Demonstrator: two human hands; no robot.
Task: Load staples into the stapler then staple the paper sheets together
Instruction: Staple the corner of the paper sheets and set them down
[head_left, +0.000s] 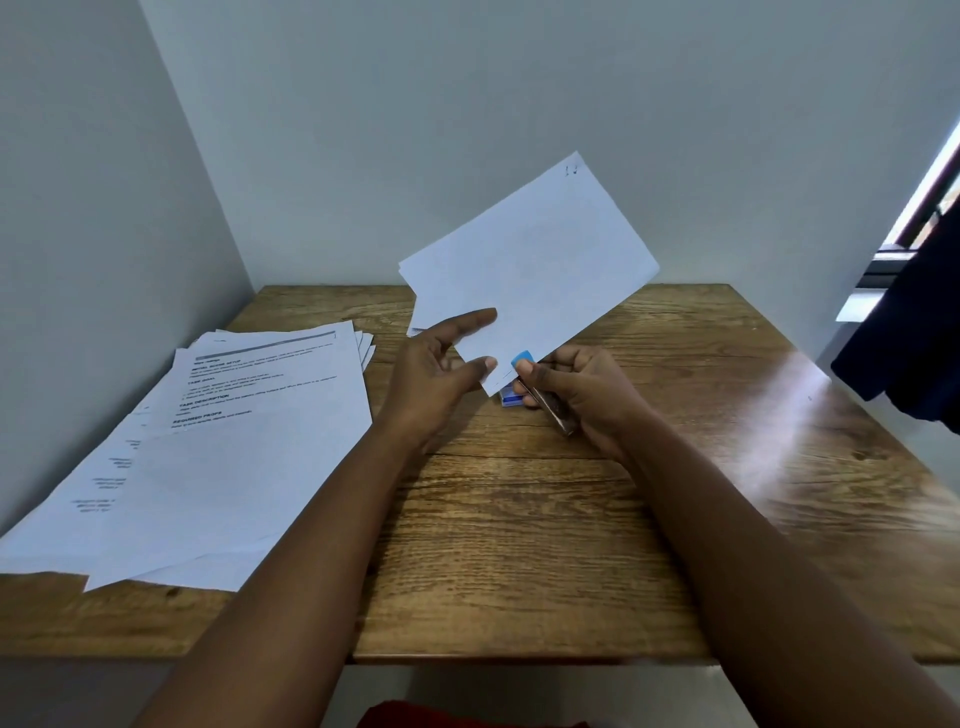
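Head view. The right hand (582, 392) was closed around a blue-tipped stapler (540, 395), thumb pressed on its top, just above the wooden table (519, 545). A corner of a small stack of paper sheets (530, 270) sat in the stapler's mouth; the sheets rose tilted up and away from it, clear of the table. The left hand (441, 379) was open, fingers spread, its fingertips at the sheets' lower edge without gripping them. A small blue box (508, 399) lay on the table beneath the stapler, mostly hidden. A loose pile of printed pages (218, 441) lay at the table's left.
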